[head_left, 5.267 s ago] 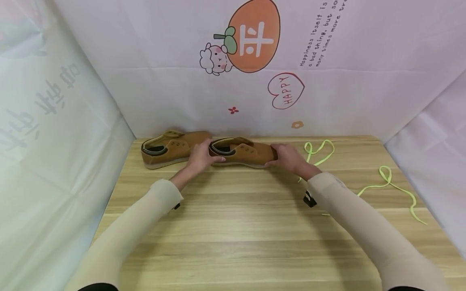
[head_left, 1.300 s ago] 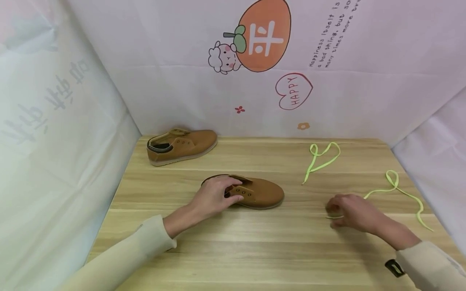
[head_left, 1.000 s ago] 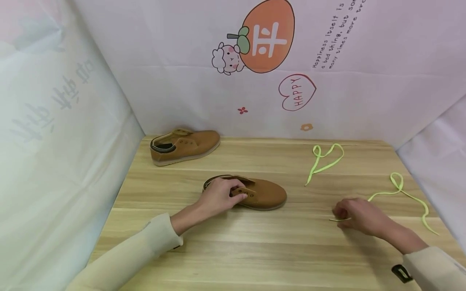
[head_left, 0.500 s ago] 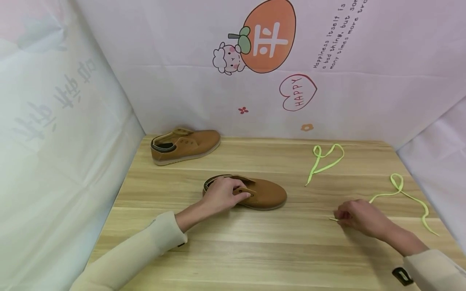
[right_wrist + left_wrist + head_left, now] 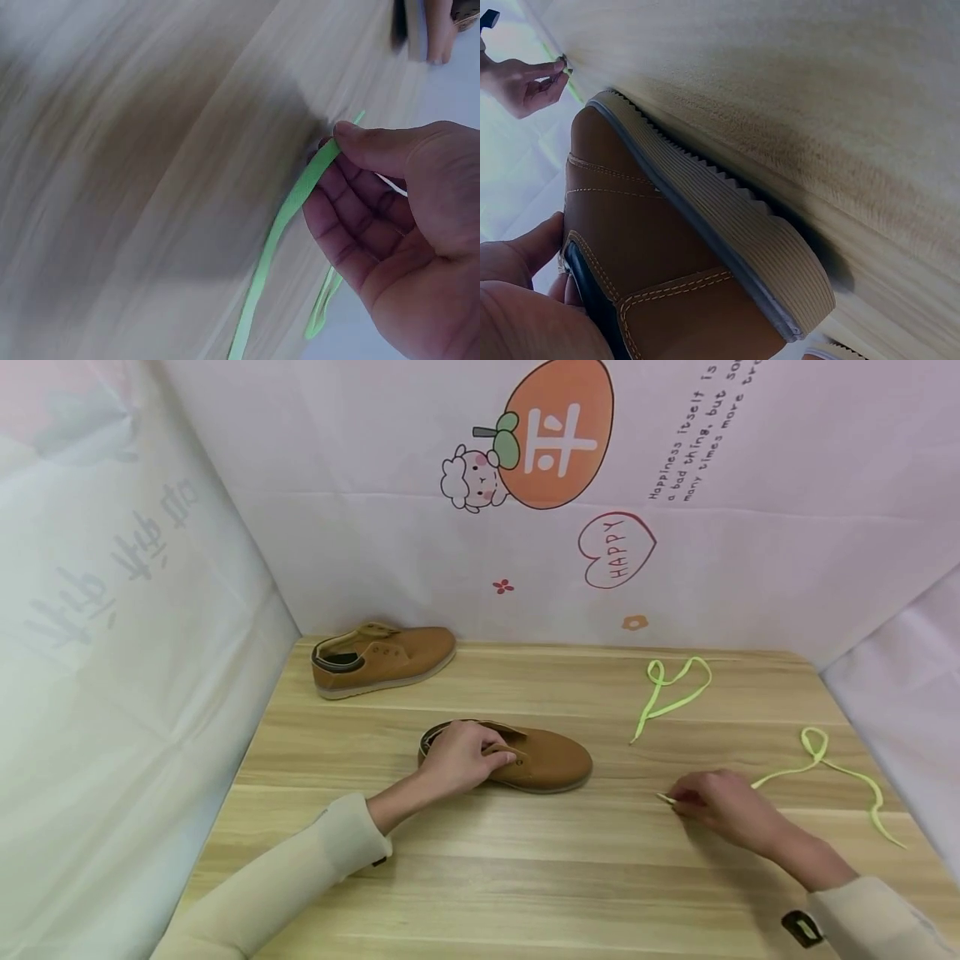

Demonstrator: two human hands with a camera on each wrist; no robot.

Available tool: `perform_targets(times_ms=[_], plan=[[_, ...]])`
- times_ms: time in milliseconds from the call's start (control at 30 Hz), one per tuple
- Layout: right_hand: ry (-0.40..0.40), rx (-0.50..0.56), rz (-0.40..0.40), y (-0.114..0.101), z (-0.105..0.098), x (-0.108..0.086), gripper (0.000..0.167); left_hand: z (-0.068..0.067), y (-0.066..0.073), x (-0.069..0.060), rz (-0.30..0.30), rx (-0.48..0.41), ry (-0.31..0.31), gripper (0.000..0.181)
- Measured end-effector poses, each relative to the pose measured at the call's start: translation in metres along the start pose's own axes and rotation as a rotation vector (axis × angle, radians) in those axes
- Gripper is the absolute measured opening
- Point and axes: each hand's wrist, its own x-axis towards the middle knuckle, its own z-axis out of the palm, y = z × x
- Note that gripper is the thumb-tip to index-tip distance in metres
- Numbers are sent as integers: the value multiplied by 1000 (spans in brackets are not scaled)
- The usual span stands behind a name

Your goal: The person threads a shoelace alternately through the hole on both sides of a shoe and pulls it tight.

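In the head view, a brown shoe [image 5: 551,762] without a lace sits mid-table, toe to the right. My left hand [image 5: 457,762] reaches over its opening and pinches the near eyelet flap between thumb and fingers. The left wrist view shows the shoe's side and ridged pale sole [image 5: 727,214] close up. To the right, my right hand [image 5: 723,810] pinches a neon yellow-green shoelace [image 5: 289,210] near one end. A short tip sticks out past the thumb, and the rest trails over the table with a loop in it.
The other brown shoe [image 5: 386,660], also unlaced, stands at the back left by the white printed cloth wall [image 5: 360,543]. A second yellow-green shoelace [image 5: 642,723] lies looped at the back right of the wooden table [image 5: 480,877].
The near shoe has come forward from the back, where both hands held it. My right hand has taken the shoelace and just shifted slightly left with it. My left hand stays on the flap.
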Motion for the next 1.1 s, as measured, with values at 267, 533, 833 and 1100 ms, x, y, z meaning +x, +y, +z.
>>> perform_targets(times_ms=[267,533,833,1100], plan=[[27,45,48,-27,1,22,12,3,-2,2,-28,-21,10,15],[-25,280,183,-62,1,43,6,5,-2,2,-50,-41,11,17],[-95,522,273,-91,6,61,9,5,-2,1,-49,-43,15,19],[-131,669,334,-110,17,80,18,5,-2,2,-59,-78,13,16]])
